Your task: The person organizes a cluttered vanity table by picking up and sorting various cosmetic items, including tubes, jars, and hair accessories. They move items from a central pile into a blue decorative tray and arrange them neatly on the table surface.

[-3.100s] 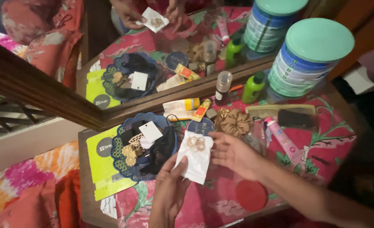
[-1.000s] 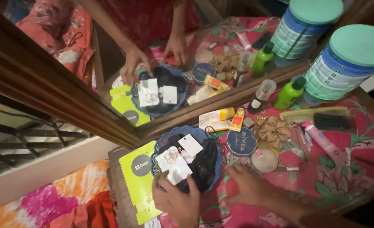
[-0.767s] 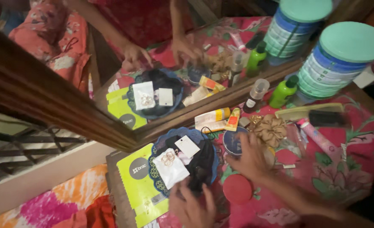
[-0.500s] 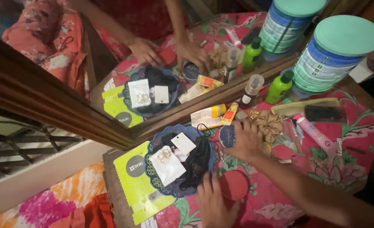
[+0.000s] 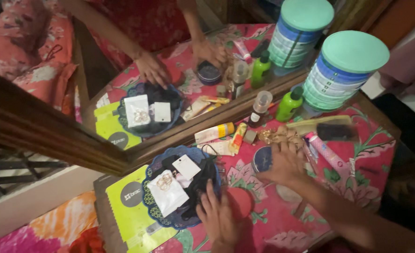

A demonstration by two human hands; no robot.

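Fingers of my right hand (image 5: 284, 164) lie spread and flat, not clenched, touching the round dark blue tin (image 5: 262, 160) that sits on the floral cloth (image 5: 357, 154) just left of the brown scrunchie (image 5: 282, 137). I judge the tin light, stiff and smooth, best pinched across its rim. My left hand (image 5: 216, 216) rests open beside the red disc (image 5: 241, 201), gripping nothing, near the blue basket (image 5: 153, 212).

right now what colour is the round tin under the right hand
Dark blue round tin, partly under the right hand; head view.

Basket (image 5: 153, 206) left of round tin (image 5: 262, 159); bottles (image 5: 289, 103) and canister (image 5: 345, 70) behind; mirror (image 5: 123, 70) at back.
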